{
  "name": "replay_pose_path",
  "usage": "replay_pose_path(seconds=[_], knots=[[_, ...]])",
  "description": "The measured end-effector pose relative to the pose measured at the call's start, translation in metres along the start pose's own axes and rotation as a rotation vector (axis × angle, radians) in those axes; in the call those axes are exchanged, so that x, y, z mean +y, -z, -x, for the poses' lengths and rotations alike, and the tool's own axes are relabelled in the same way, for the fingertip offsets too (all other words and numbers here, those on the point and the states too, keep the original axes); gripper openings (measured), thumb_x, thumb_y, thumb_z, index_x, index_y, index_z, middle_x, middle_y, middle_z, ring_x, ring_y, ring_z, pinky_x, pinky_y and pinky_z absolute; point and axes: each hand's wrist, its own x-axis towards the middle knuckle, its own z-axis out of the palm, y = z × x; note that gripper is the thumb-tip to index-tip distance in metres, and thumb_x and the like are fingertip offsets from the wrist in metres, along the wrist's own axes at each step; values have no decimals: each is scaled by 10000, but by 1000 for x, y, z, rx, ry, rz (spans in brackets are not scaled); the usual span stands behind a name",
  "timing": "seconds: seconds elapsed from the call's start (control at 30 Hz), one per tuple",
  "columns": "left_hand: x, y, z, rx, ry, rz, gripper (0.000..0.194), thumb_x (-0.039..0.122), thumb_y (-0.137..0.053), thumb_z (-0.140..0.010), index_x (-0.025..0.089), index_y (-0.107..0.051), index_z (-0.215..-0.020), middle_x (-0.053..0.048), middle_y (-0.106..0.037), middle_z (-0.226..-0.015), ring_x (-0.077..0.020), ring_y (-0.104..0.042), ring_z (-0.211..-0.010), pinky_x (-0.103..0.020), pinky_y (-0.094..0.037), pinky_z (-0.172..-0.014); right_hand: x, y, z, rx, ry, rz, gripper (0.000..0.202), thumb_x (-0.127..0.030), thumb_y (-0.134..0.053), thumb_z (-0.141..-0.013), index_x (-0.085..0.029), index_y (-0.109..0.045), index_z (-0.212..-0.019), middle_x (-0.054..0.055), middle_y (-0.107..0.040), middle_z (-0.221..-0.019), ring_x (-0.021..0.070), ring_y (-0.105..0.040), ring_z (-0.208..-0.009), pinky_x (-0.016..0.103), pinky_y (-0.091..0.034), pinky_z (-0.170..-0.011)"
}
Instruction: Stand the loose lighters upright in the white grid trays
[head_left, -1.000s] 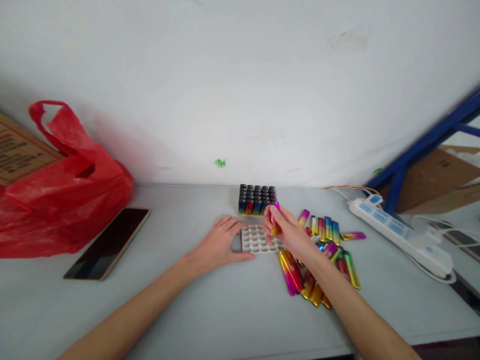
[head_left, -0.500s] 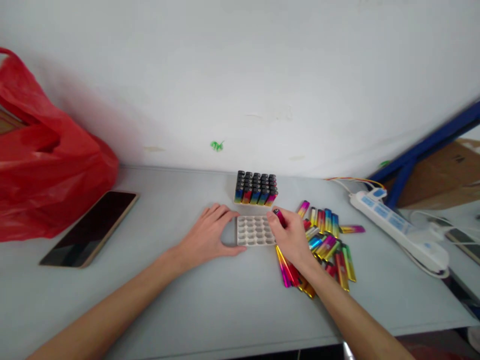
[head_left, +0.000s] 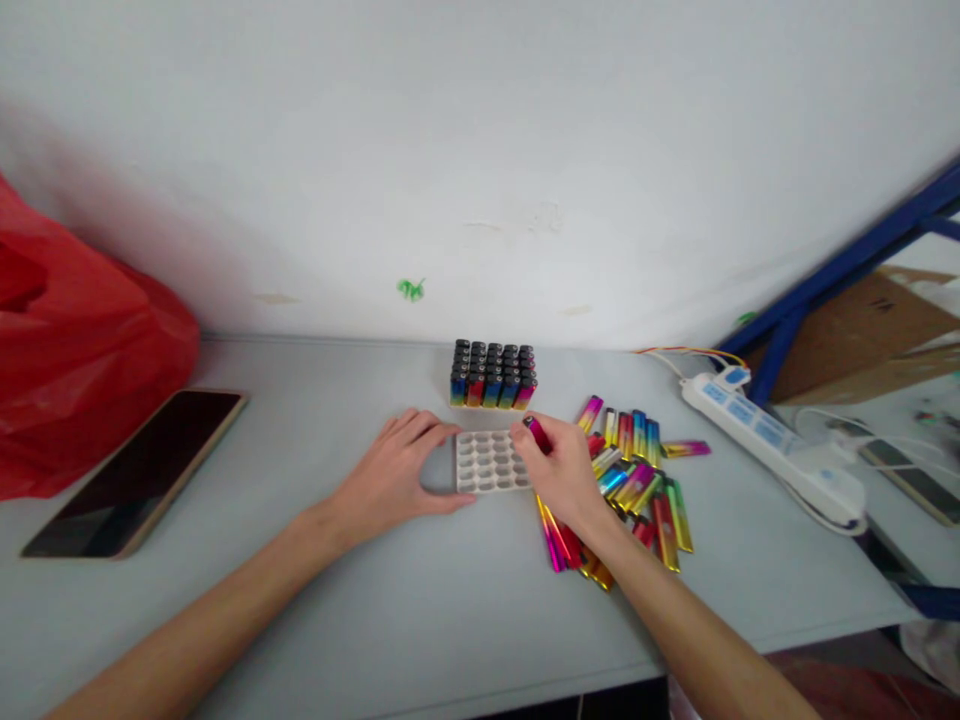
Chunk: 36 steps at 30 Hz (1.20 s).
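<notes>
The white wall (head_left: 480, 150) fills the upper half of my head view, and below it I have the grey bench (head_left: 420, 600) running the full width. At the far left I see a red plastic bag (head_left: 82, 370); on the right, a blue frame (head_left: 847, 270) slants in front of a cardboard box (head_left: 870, 335). A dark-screened phone (head_left: 142, 470) lies near the bag, and a white power strip (head_left: 772, 428) lies towards the right end.

In the middle, my left hand (head_left: 394, 465) has its grip apart, thumb and fingers spread around the left end of a pale tray (head_left: 480, 462), with the tips at its corners. My right hand (head_left: 562, 470) has its grip clamped on one lighter (head_left: 537, 436) at the tray's right side; I can't tell whether its lower end sits in a cell.

Just behind the tray, close to the wall, stands a block of upright lighters (head_left: 493, 378) with black tops. Loose metallic lighters (head_left: 637, 482) lie in a jumble beside and partly beneath my right hand and forearm.
</notes>
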Motion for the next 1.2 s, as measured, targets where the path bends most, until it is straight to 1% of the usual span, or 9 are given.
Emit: replay_pose_path(seconds=[0.17,0.27,0.43,0.5,0.6,0.67,0.77,1.0,1.2], knots=[[-2,0,1,6,-15,-33,685,664,-919,-816,224,-736,-1308,-103,-740,-1210,-356,-678,-1157,-531,-536,-1070,1,0,1,-32,8,49,420,-527,-548,-992,-262,-456,-680,-50,-478,-584,142,-424,-579,304,-301,-600],[-2,0,0,5,-16,-22,675,679,-915,-810,230,-749,-1285,-100,-738,-1202,-354,-683,-1143,-531,-541,-1057,0,4,1,-83,27,74,408,-578,-537,-1078,-252,-559,-832,-33,-579,-663,173,-517,-641,310,-358,-647],[1,-1,-2,18,-1,11,675,669,-945,-779,238,-771,-1269,-89,-742,-1174,-349,-692,-1143,-516,-540,-1069,-2,13,-1,-207,263,145,421,-542,-498,-1159,-250,-580,-867,56,-693,-925,222,-659,-873,334,-485,-790],[3,-1,-2,8,7,6,692,674,-957,-767,225,-773,-1261,-89,-743,-1152,-348,-694,-1133,-509,-540,-1063,-2,15,-1,-214,331,216,504,-590,-515,-1152,-253,-556,-778,61,-682,-881,230,-657,-851,345,-491,-795],[5,-1,-1,0,11,7,699,678,-954,-772,216,-770,-1263,-95,-746,-1157,-349,-695,-1132,-511,-538,-1059,-3,17,0,-211,270,271,545,-625,-501,-1153,-259,-568,-754,19,-655,-691,209,-619,-653,335,-452,-677],[6,-1,-1,0,13,2,706,678,-952,-776,215,-764,-1274,-101,-747,-1173,-353,-697,-1139,-512,-536,-1057,-4,15,2,-213,221,258,473,-591,-492,-1166,-252,-648,-875,19,-733,-722,214,-674,-648,328,-477,-679],[8,-1,0,-6,7,-22,719,687,-940,-792,211,-750,-1296,-107,-744,-1199,-350,-698,-1147,-510,-527,-1065,-1,6,2,-189,266,248,370,-522,-474,-1186,-239,-701,-1112,68,-834,-944,258,-785,-860,341,-552,-805],[9,-1,0,-27,12,-28,642,686,-925,-808,227,-754,-1225,-100,-747,-1197,-347,-696,-1138,-515,-521,-1057,17,-18,-12,-261,442,359,461,-553,-370,-1210,-224,-678,-1110,132,-782,-1043,298,-754,-989,409,-588,-884],[8,-1,1,-19,15,3,635,666,-912,-836,230,-753,-1268,-98,-745,-1201,-348,-688,-1153,-513,-513,-1072,18,-11,-30,-316,489,375,497,-576,-362,-1209,-219,-683,-1080,118,-755,-989,280,-722,-925,401,-576,-876]])
